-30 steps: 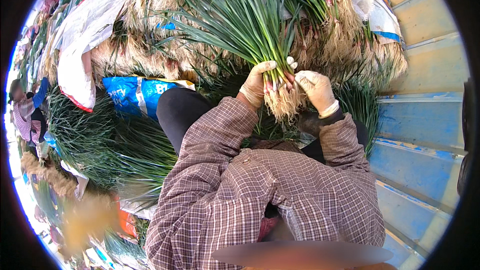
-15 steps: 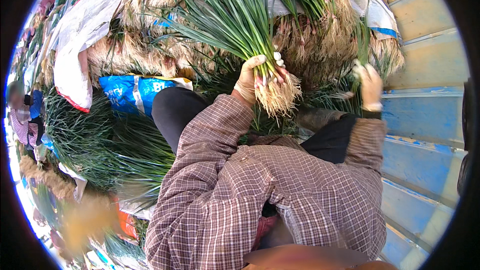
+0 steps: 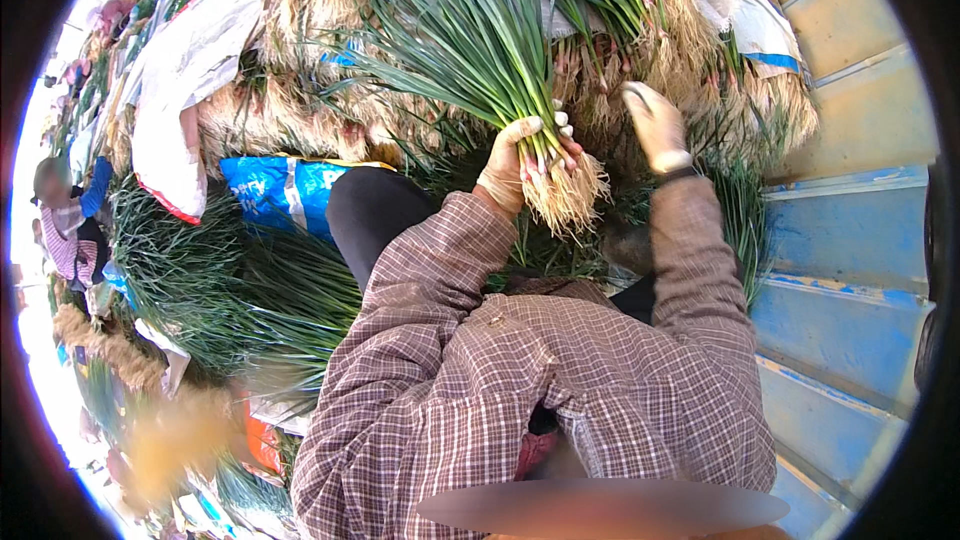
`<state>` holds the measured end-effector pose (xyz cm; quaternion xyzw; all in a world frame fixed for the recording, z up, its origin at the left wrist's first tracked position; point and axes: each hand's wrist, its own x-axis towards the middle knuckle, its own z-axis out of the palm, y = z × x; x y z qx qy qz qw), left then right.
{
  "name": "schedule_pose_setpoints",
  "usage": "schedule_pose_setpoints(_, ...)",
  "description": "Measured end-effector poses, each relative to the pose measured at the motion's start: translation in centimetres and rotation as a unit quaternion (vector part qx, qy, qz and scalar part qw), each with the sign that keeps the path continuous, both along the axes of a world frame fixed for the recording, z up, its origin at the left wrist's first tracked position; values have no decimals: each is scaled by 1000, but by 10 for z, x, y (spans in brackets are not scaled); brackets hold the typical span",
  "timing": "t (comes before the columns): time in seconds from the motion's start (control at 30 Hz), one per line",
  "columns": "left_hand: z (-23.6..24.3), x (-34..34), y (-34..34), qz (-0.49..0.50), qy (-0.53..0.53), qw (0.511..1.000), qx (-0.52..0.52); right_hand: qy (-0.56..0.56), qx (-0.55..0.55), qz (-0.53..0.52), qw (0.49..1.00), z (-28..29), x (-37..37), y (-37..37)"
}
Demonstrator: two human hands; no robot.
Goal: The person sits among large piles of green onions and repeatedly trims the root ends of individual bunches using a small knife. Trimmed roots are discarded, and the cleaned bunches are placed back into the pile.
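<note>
At the far left of my view there was a co-worker (image 3: pixel 70 220), quite small near the rim. Next came a white sack (image 3: pixel 190 70) with a red edge, then a heap of long green leaves (image 3: pixel 180 260), and a blue bag (image 3: pixel 255 190) just beside the person's dark knee (image 3: pixel 375 215).

In the middle, the left hand (image 3: pixel 508 168) was clamped around a bunch of green onions (image 3: pixel 515 80), close to the reddish bases; the leaves spread away from the body and the pale roots pointed toward the lap. I judged the step in hand to be keeping this bunch together while the other hand worked separately. The right hand (image 3: pixel 655 125) was apart from it, raised near a stack of rooted onions (image 3: pixel 690 35). In my opinion, the next move called for a steady left grip and a light right touch, so that roots would not tangle. Farther right stood blue and yellow panels (image 3: pixel 845 240).

A brown patch (image 3: pixel 180 445) at lower left was too blurred to name. The left palm was hidden behind the stems. The right palm was turned away, so I could not tell whether its fingers pinched anything. At the right rim, a dark thing (image 3: pixel 925 350) was cut off.
</note>
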<state>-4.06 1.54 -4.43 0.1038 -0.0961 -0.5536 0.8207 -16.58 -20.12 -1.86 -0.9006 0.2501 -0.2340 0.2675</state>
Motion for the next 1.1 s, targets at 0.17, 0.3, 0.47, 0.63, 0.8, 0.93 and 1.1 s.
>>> schedule_pose_setpoints(0.17, -1, 4, 5, -44, 11, 999, 6, 193, -22, -139, 971, -9, 61, 5)
schedule_pose_setpoints(0.3, -3, 2, 1, -17, 3, 1000, -2, 67, -124, -141, 980, 6, 19, 33)
schedule_pose_setpoints(0.47, -1, -12, -10, -40, -4, 999, -4, 2, -71, 26, 997, 21, -16, 82)
schedule_pose_setpoints(0.63, 5, -14, -2, -48, -7, 999, 13, 29, 1, 120, 992, 11, -45, 89)
schedule_pose_setpoints(0.8, 5, 10, 4, 45, -35, 998, -37, 472, -28, -9, 881, 12, -100, 59)
schedule_pose_setpoints(0.93, -5, -5, 3, -37, -52, 998, 27, 179, 226, -17, 958, 14, -84, 47)
schedule_pose_setpoints(1.1, -21, -33, 1, -106, -10, 994, 41, -86, 309, 103, 942, 4, 6, 63)
